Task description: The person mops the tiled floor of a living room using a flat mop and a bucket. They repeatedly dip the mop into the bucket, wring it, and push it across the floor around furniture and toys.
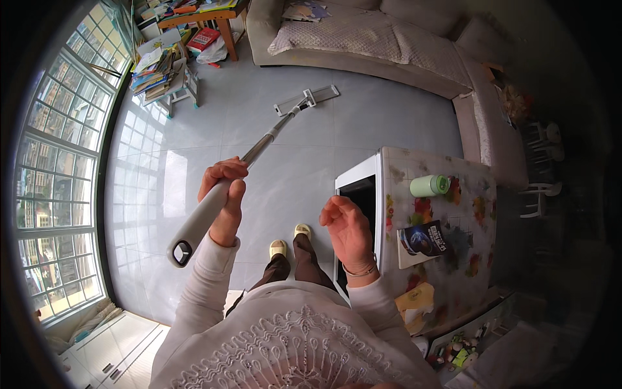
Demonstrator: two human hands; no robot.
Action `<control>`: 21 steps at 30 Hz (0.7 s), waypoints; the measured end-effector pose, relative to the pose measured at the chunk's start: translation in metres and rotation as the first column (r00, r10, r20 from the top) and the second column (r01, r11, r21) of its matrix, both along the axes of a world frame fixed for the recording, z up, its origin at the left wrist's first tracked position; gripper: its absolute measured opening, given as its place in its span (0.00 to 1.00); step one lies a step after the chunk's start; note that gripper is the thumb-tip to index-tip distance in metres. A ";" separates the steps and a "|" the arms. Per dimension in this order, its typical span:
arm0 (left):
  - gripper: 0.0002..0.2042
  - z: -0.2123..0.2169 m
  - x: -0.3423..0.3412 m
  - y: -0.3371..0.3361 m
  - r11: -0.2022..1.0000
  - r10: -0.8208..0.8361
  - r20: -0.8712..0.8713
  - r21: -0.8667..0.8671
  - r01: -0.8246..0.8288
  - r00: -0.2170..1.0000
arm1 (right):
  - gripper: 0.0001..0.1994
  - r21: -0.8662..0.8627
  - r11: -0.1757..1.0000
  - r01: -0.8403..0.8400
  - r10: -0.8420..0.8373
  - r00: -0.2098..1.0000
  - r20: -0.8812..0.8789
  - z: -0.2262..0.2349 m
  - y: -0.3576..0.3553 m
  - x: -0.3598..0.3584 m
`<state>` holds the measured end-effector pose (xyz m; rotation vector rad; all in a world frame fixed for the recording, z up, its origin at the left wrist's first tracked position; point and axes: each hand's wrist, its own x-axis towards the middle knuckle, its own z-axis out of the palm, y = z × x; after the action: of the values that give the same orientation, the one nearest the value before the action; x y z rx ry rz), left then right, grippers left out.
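Observation:
A flat mop [264, 142] with a grey handle and a silver pole slants across the view. My left hand [223, 194] is wrapped round it where the thick grey grip meets the pole. The mop's rectangular head [307, 99] lies on the grey tiled floor [259, 91], well out in front of me. My right hand [348, 230] is raised beside the table, palm turned up and inward, fingers loosely curled and apart from the thumb. Nothing shows in it, and it does not touch the mop. A bracelet circles that wrist.
At right stands a table [402, 170] with a flowered cover, bearing a green cup [429, 186] and a book [420, 242]. A beige sofa [363, 61] runs along the far side. Far left, a stool [178, 97] is piled with papers near the barred window [58, 175].

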<state>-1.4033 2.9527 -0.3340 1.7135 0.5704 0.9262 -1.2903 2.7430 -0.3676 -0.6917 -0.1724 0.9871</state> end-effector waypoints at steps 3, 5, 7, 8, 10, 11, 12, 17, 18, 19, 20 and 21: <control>0.16 0.019 0.020 0.001 0.991 -0.094 0.050 0.096 0.088 0.994 | 0.27 0.581 0.813 -0.019 -0.148 0.960 0.239 0.103 0.034 0.054; 0.16 0.021 0.025 -0.005 0.981 -0.145 0.021 0.134 0.141 0.989 | 0.19 0.609 0.785 -0.117 0.010 0.984 0.177 0.158 0.020 0.089; 0.16 0.022 0.037 -0.014 0.982 -0.149 -0.007 0.113 0.149 0.989 | 0.14 0.633 0.771 -0.074 0.036 0.997 0.073 0.184 0.011 0.105; 0.17 0.017 0.038 -0.018 0.985 -0.139 0.002 0.104 0.138 0.990 | 0.13 0.702 0.707 0.089 -0.075 0.996 -0.050 0.191 0.023 0.093; 0.17 0.009 0.046 -0.020 0.987 -0.111 0.017 0.116 0.109 0.994 | 0.09 0.697 0.677 0.237 -0.105 0.968 -0.227 0.197 0.030 0.080; 0.17 0.007 0.048 -0.019 0.988 -0.112 0.020 0.113 0.109 0.993 | 0.07 0.654 0.726 0.214 -0.032 0.960 -0.279 0.198 0.028 0.078; 0.17 0.002 0.050 -0.016 0.988 -0.108 0.039 0.112 0.103 0.993 | 0.07 0.632 0.738 0.236 -0.058 0.955 -0.289 0.197 0.034 0.078; 0.16 -0.005 0.073 0.024 0.992 -0.086 0.151 0.102 0.071 0.985 | 0.09 0.667 0.652 0.360 -0.326 0.928 -0.182 0.171 0.087 0.089; 0.15 -0.007 0.075 0.034 0.993 -0.083 0.191 0.100 0.064 0.978 | 0.09 0.691 0.649 0.319 -0.320 0.938 -0.133 0.163 0.096 0.100; 0.15 -0.010 0.078 0.047 0.993 -0.069 0.234 0.106 0.045 0.970 | 0.10 0.720 0.529 0.450 -0.493 0.853 -0.171 0.158 0.126 0.092; 0.15 -0.011 0.083 0.062 0.994 -0.056 0.277 0.110 0.026 0.959 | 0.11 0.699 0.555 0.451 -0.526 0.841 -0.126 0.153 0.140 0.098; 0.15 -0.008 0.090 0.076 0.992 -0.044 0.297 0.128 0.006 0.954 | 0.13 0.673 0.582 0.457 -0.558 0.826 -0.079 0.147 0.153 0.103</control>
<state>-1.3130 3.0289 -0.3422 1.6448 0.2928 1.1989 -1.1869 2.8960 -0.2206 -0.1041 -0.4084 0.2510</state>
